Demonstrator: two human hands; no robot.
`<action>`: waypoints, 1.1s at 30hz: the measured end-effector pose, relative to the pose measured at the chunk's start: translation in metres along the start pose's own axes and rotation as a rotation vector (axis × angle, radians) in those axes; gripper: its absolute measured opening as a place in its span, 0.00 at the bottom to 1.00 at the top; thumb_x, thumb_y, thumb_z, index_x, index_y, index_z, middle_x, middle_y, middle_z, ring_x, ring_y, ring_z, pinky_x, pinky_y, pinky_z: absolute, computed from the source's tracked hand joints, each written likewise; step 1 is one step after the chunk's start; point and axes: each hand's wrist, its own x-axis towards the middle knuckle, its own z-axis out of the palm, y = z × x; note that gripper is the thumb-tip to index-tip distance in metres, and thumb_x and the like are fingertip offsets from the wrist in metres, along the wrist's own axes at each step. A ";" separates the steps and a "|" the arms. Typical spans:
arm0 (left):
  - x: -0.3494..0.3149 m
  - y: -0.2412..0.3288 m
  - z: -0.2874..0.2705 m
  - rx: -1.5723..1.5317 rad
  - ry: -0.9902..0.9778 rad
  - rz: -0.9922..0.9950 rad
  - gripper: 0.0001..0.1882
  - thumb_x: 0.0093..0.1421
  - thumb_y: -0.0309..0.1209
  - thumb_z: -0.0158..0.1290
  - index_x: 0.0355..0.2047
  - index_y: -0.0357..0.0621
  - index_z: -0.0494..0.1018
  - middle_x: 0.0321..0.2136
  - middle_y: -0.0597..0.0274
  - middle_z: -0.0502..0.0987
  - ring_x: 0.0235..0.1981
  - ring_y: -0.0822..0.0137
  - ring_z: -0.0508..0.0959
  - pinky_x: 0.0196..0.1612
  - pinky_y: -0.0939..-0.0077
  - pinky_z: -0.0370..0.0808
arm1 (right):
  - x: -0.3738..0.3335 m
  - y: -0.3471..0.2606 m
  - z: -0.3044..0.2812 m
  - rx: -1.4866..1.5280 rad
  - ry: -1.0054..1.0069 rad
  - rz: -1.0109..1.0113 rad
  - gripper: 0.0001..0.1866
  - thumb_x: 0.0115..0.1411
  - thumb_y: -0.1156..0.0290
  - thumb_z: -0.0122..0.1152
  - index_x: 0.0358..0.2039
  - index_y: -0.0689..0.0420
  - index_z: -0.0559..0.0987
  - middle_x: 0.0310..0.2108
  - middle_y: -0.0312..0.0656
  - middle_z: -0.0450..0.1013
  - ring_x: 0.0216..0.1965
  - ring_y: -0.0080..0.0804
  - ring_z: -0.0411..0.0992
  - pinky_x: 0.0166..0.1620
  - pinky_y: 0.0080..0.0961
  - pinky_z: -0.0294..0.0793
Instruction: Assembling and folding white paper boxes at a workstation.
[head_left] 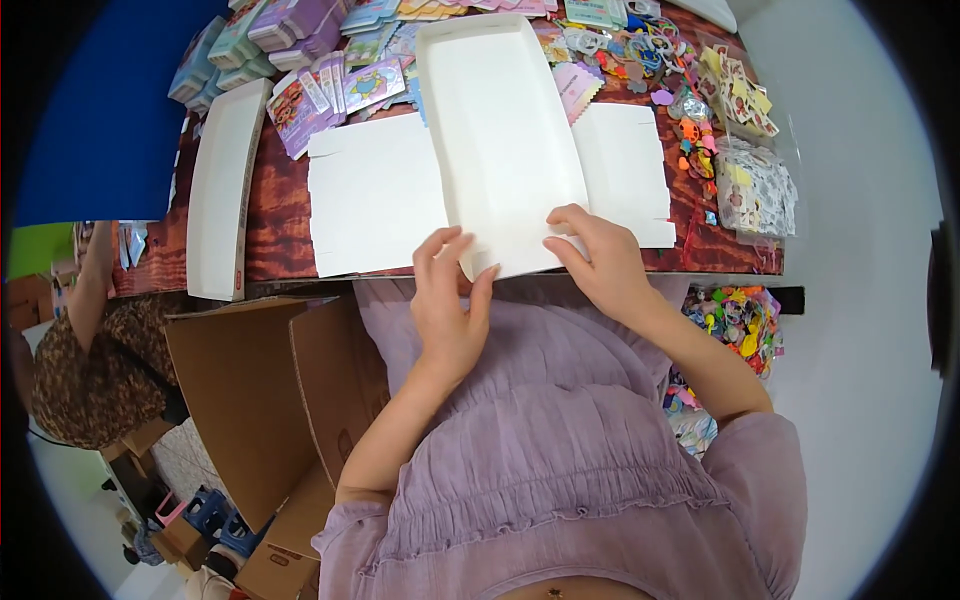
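Observation:
A long white cardboard box tray lies on top of flat white card blanks, its near end at the table's front edge. Low walls stand along its long sides and far end. At the near left corner, my left hand is curled round the card, fingertips over the side and thumb against the near flap. My right hand pinches the near right corner between thumb and fingers. Parts of a flat card blank show to the left of the tray, and another white card part shows to its right.
A folded white box tray stands at left. Stacked card packs, colourful cards and small trinkets fill the back. At right is a clear bin of packets. An open brown carton sits below; a person's arm shows far left.

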 end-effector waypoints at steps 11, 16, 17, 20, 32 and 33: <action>0.012 -0.025 -0.015 0.349 -0.313 0.557 0.08 0.55 0.20 0.63 0.37 0.41 0.80 0.35 0.58 0.81 0.33 0.57 0.81 0.34 0.65 0.78 | -0.009 -0.015 -0.011 -0.432 0.084 -0.386 0.09 0.56 0.72 0.67 0.38 0.57 0.79 0.43 0.40 0.75 0.50 0.42 0.70 0.54 0.42 0.65; 0.016 -0.006 -0.016 0.368 -0.355 0.485 0.05 0.57 0.21 0.62 0.35 0.41 0.79 0.33 0.60 0.79 0.34 0.57 0.80 0.35 0.64 0.78 | -0.012 -0.005 -0.005 -0.366 -0.113 -0.349 0.06 0.54 0.78 0.64 0.32 0.57 0.77 0.37 0.41 0.71 0.44 0.41 0.69 0.52 0.41 0.64; 0.017 0.002 -0.015 0.398 -0.388 0.446 0.04 0.58 0.22 0.61 0.34 0.41 0.79 0.32 0.60 0.78 0.35 0.56 0.79 0.36 0.63 0.77 | -0.010 -0.002 -0.003 -0.382 -0.117 -0.337 0.06 0.52 0.80 0.63 0.31 0.57 0.77 0.34 0.41 0.70 0.43 0.41 0.69 0.52 0.41 0.63; 0.017 0.005 -0.010 0.435 -0.428 0.392 0.02 0.60 0.23 0.60 0.34 0.42 0.78 0.31 0.61 0.76 0.35 0.56 0.78 0.38 0.62 0.76 | -0.008 -0.002 -0.002 -0.405 -0.200 -0.270 0.07 0.51 0.82 0.62 0.30 0.57 0.77 0.31 0.40 0.68 0.41 0.40 0.68 0.52 0.40 0.62; 0.004 0.013 -0.018 -0.085 -0.102 -0.012 0.23 0.65 0.30 0.62 0.58 0.38 0.71 0.55 0.52 0.75 0.46 0.64 0.79 0.47 0.69 0.77 | -0.006 -0.021 -0.006 -0.510 0.011 -0.476 0.06 0.51 0.79 0.59 0.30 0.54 0.78 0.30 0.34 0.66 0.37 0.33 0.70 0.70 0.54 0.52; 0.002 0.011 -0.014 -0.407 0.055 -0.124 0.27 0.67 0.32 0.61 0.63 0.36 0.68 0.59 0.50 0.73 0.50 0.66 0.78 0.52 0.70 0.76 | -0.010 -0.020 -0.003 -0.510 0.011 -0.474 0.06 0.51 0.79 0.59 0.30 0.54 0.78 0.30 0.34 0.66 0.37 0.33 0.70 0.70 0.54 0.52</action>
